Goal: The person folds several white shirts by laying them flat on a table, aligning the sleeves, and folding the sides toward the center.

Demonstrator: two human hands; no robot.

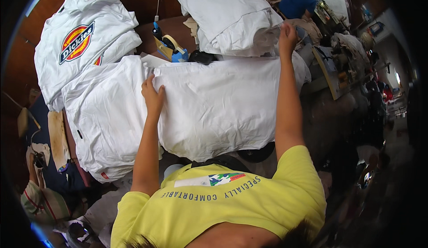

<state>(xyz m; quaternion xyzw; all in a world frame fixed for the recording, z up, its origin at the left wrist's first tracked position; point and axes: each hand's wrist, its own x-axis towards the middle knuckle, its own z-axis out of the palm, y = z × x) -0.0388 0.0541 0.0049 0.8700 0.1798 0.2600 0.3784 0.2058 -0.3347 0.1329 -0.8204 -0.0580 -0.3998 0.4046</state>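
Observation:
A white shirt (218, 105) lies spread flat on the table in front of me. My left hand (153, 95) rests at its left edge, thumb apart from the fingers, where it meets another white shirt (107, 110). My right hand (287, 40) is stretched far forward over the shirt's right end, beside the corner of a tall stack of folded white shirts (232, 14). Its fingers are curled closed; what they hold, if anything, is hidden. Behind the spread shirt stands a blue tape dispenser (178, 54) with a dark object (202, 57) next to it.
More white shirts with a colourful chest print (89, 29) are heaped at the far left. A co-worker in blue (298, 2) sits at the far right near sewing machines and piled cloth. Another person (44, 201) works at the lower left. A board (330, 72) juts out at right.

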